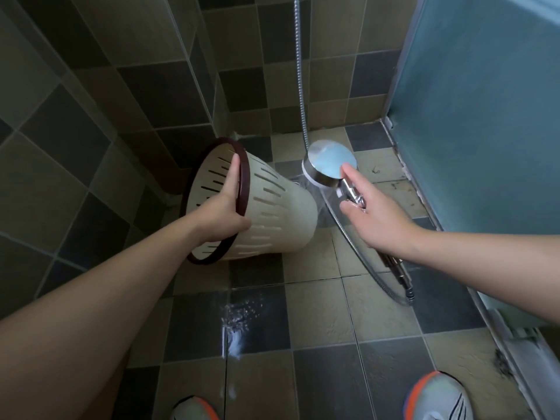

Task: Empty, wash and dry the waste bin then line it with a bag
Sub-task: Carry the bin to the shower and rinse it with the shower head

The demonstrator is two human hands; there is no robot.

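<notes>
Washing step, judged in hand: waste bin (266, 213), cream slotted plastic with a dark maroon rim, held tipped on its side at centre left of the frame, mouth toward the left wall, base toward the right. No rubbish visible inside.

Left hand (225, 204): clamped on the rim, fingers curled inside the mouth, thumb on the outer wall.

Right hand (375, 213): wrapped round the handle of the shower head (330, 162), index finger laid along the back of the head. Spray leaves the face toward the bin's base, just beside it.

Hose (303, 86): metal, hanging from the top centre of the frame and looping along the lower right.

Floor tiles (318, 313): wet, splash marks at lower centre.

Shoes (439, 398): grey and orange, bottom edge.

Next move, as a judgement: rotate the bin at the rim so the spray reaches the remaining walls and interior, then drain. Drying and bag lining not yet done.
</notes>
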